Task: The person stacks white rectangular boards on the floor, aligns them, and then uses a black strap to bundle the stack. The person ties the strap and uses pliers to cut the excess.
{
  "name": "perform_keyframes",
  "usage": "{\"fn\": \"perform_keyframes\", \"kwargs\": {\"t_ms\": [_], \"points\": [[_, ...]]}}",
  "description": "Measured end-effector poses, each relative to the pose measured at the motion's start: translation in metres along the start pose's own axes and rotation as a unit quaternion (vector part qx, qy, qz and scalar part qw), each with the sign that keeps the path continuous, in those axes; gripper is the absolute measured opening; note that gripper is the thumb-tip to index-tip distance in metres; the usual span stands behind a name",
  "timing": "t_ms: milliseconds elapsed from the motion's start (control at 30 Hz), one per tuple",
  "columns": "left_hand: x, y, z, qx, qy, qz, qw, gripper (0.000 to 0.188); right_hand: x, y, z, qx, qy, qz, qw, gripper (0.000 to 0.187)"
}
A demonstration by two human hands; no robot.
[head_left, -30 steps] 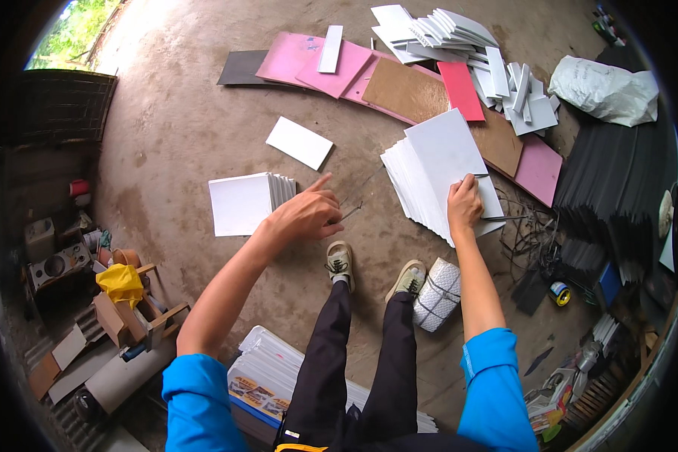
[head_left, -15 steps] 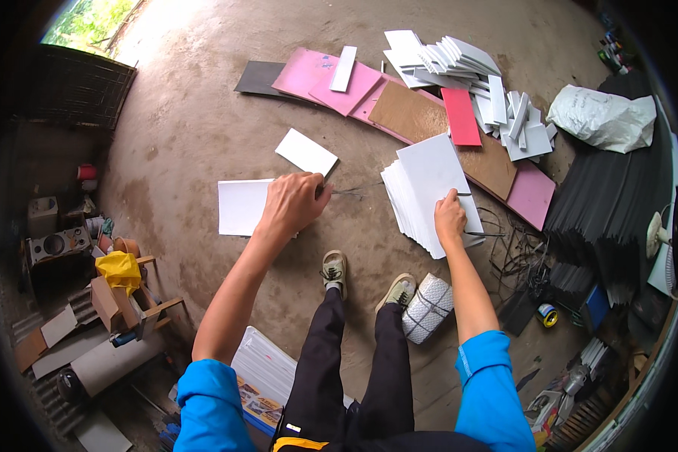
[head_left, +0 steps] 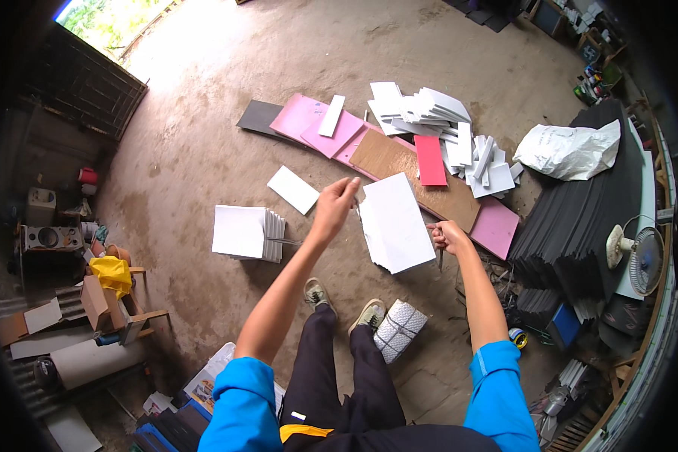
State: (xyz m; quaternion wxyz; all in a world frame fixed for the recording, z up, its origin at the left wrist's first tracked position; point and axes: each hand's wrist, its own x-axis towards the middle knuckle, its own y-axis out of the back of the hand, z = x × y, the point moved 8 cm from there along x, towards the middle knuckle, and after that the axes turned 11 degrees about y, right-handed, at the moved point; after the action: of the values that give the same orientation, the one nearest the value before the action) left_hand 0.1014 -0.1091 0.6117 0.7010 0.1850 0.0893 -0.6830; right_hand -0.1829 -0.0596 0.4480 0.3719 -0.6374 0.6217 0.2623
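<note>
A stack of white rectangular sheets lies before me, its top sheet smooth and its left edges uneven. At its upper left corner is my left hand, closed in a pinch; what is between the fingertips is too small to make out. My right hand is at the stack's right edge, fingers curled around a thin black strap whose end hangs below. Farther left stands another stack of white sheets, with a dark strap sticking out of its right side. A single white piece lies on the floor between them.
Pink boards and a brown board lie in a row beyond, with a red piece and heaped white offcuts. A strapped silver bundle sits by my foot. Dark sheets and a fan stand right.
My left hand has moved right, from over the left stack to the right stack's corner. My right hand has shifted from the top sheet to its right edge. The whole view has tilted.
</note>
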Motion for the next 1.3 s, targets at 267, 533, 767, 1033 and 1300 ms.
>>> {"fn": "perform_keyframes", "kwargs": {"t_ms": [267,533,767,1033,1300], "points": [[0.020,-0.068,0.004,-0.114,-0.010,-0.168,0.979,0.027,-0.037,0.006,-0.038,-0.178,0.032,0.020,0.983,0.033],[0.040,-0.107,0.012,-0.193,0.020,-0.229,0.954,0.030,-0.039,-0.033,-0.087,-0.159,0.046,-0.040,0.985,0.030],[0.021,-0.138,0.014,-0.267,0.051,-0.229,0.935,0.033,-0.050,-0.047,-0.090,-0.033,-0.018,-0.172,0.984,0.050],[-0.016,-0.135,-0.018,-0.256,0.070,-0.129,0.956,0.025,-0.042,-0.077,-0.083,0.081,-0.043,-0.323,0.942,0.027],[-0.069,-0.135,-0.028,-0.133,0.071,-0.091,0.984,0.033,-0.040,-0.082,-0.059,0.018,-0.032,-0.296,0.955,0.023]]}}
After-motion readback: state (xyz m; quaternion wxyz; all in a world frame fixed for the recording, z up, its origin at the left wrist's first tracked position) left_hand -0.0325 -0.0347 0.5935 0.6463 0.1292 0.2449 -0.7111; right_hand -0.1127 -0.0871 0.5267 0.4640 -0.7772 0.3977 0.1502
